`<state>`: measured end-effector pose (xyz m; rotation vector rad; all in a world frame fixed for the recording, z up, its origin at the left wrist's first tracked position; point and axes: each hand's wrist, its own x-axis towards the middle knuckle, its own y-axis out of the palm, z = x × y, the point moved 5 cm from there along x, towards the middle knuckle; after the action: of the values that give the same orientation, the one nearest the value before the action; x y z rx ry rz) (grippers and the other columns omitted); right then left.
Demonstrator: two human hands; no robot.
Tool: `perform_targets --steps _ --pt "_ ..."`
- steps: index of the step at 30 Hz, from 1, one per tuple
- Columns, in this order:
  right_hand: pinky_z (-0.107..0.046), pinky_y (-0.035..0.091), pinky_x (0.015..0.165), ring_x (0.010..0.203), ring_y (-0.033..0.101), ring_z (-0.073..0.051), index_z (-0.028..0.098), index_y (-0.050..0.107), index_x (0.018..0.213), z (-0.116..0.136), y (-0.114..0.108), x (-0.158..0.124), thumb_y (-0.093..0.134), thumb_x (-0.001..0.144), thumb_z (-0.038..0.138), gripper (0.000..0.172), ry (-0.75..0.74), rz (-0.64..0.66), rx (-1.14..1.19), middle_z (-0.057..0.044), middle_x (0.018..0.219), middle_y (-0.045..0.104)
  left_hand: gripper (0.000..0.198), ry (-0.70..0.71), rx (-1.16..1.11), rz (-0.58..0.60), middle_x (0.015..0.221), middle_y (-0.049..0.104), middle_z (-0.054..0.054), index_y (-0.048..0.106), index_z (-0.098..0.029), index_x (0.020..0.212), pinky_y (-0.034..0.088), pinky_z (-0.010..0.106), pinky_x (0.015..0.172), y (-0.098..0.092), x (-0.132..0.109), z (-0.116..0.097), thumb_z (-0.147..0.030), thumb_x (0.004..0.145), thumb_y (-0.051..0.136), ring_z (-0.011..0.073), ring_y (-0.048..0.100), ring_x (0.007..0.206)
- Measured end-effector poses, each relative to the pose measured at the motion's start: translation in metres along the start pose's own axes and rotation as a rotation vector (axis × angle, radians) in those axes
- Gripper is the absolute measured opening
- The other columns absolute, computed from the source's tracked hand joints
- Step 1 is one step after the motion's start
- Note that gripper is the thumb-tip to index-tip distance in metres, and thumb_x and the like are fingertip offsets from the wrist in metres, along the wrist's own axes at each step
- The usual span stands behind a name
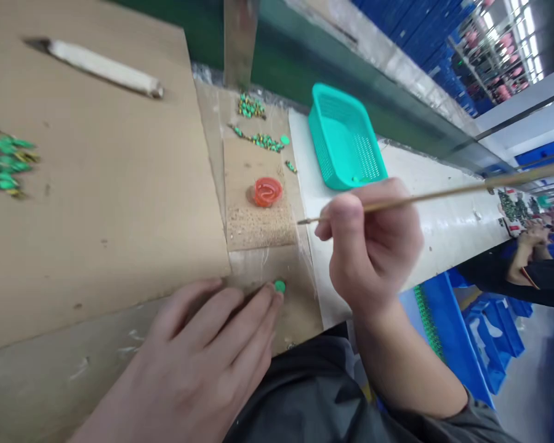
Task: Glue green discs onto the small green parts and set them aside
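My right hand is closed around a thin paintbrush, its tip pointing left just above the cardboard mat. My left hand lies flat on the bench with fingers stretched out; a fingertip touches a small green bead-like piece. A small orange dish sits on a speckled brown pad just beyond the brush tip.
A teal plastic basket stands at the back right. Several small green painted pieces lie beyond the dish, more on a large cardboard sheet at left. Another person's arm works at far right. Blue bins stand below.
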<state>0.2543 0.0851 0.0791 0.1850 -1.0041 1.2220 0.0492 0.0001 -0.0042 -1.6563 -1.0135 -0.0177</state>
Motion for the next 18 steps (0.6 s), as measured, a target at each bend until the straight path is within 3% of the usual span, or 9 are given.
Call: perform_targets --steps 5,10,18 --pt "-0.027 0.051 0.063 0.066 0.064 -0.010 0.027 0.062 0.097 -0.024 0.029 0.046 0.071 0.126 0.037 0.032 -0.036 0.128 0.025 0.007 0.082 0.064 0.032 0.025 0.019 -0.065 0.152 0.084 0.009 0.085 -0.017 0.143 0.041 0.057 0.128 0.005 0.001 0.004 -0.028 0.121 0.064 0.0325 0.069 0.127" --pt "-0.026 0.049 0.064 0.066 0.062 -0.009 0.026 0.059 0.092 -0.044 0.044 0.045 0.069 0.126 0.042 0.040 -0.014 0.196 -0.018 0.006 0.082 0.064 0.029 0.044 0.021 -0.082 0.151 0.085 0.010 0.086 -0.017 0.138 0.042 0.058 0.120 0.007 0.002 0.005 -0.028 0.121 0.065 0.0331 0.069 0.125" --pt "-0.025 0.052 0.067 0.069 0.062 -0.010 0.026 0.061 0.093 -0.046 0.050 0.042 0.068 0.127 0.043 0.038 -0.026 0.225 0.000 0.005 0.084 0.067 0.027 0.048 0.033 -0.111 0.144 0.087 0.009 0.086 -0.018 0.131 0.043 0.056 0.117 0.002 0.009 0.004 -0.027 0.123 0.062 0.0314 0.068 0.120"
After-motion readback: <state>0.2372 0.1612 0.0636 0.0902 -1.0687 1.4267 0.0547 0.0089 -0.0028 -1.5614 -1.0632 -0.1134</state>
